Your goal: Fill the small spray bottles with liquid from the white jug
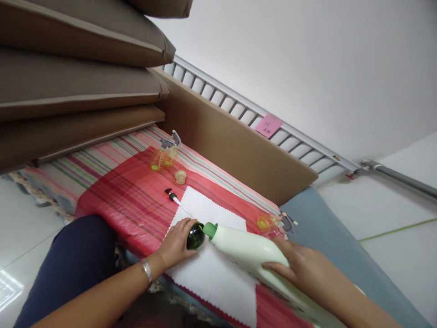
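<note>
My left hand point(177, 241) is wrapped round a dark green, glossy bottle point(195, 237) above the white cloth point(225, 278). In my right hand point(297, 262) is a large pale green bottle point(249, 246), tipped over so that its green spout point(209, 230) meets or nearly meets the mouth of the dark bottle. Whether liquid is flowing I cannot tell. A black pump top point(171, 195) with a clear tube lies just beyond my left hand, its tube end on the cloth. Behind it stands a small cream-coloured cap point(180, 176).
Clear yellowish spray bottles with grey tops point(165, 155) stand at the back left; another such bottle point(269, 223) lies beyond my right hand. A red plastic sheet point(126, 196) covers striped fabric. Stacked cushions point(82, 77) rise at left; a brown board point(232, 141) and metal railing line the back.
</note>
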A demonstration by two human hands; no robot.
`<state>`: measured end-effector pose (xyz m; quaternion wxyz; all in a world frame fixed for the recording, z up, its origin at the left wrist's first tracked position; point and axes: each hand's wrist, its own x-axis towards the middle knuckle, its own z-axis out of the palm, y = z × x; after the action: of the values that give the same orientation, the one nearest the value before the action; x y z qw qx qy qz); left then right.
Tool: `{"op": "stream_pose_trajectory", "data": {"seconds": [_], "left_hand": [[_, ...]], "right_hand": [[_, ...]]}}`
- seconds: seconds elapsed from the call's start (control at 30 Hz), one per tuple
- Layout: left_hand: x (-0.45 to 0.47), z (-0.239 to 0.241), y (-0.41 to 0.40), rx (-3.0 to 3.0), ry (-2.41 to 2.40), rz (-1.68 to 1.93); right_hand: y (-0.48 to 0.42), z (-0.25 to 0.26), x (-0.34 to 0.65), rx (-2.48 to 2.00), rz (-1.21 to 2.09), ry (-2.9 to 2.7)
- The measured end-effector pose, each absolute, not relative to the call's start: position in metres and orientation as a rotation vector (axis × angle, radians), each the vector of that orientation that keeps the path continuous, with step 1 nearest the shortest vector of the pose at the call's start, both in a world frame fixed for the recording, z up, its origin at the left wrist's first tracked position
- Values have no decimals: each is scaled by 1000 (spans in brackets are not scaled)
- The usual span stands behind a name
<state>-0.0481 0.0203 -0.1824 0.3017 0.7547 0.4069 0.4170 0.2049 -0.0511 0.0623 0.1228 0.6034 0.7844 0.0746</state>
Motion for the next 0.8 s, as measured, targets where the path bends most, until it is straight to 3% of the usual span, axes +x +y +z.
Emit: {"op": "stream_pose_trajectory", "data": {"seconds": [0.8], "left_hand": [[-48, -181, 20, 2037, 1091, 1066]], "right_hand": [[-49, 72, 198, 1673, 256, 2219]]}}
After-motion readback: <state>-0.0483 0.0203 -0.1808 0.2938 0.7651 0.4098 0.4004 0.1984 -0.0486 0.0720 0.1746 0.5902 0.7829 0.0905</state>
